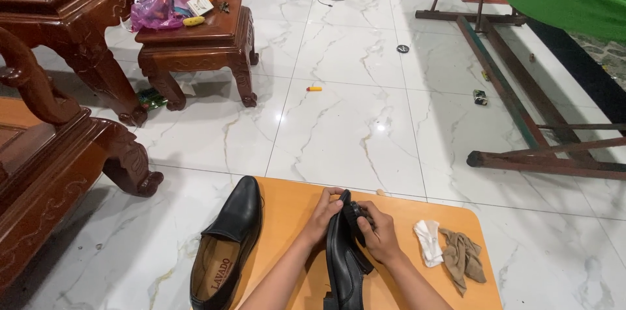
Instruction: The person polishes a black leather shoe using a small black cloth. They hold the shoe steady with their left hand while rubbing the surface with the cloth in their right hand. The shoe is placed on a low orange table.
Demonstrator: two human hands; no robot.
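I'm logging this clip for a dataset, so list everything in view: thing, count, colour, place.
shoe in hand: 1, black, held on edge over the board
brush: 1, dark, against that shoe's toe
second shoe: 1, black, tan insole, board's left edge
board: 1, orange, low on the floor
white cloth: 1, board's right part
brown cloth: 1, beside the white one
carved stool: 1, dark red wood, upper left
pink bag: 1, on the stool
hammock frame: 1, brown with green fabric, right
left hand: steadies the shoe
right hand: grips the brush
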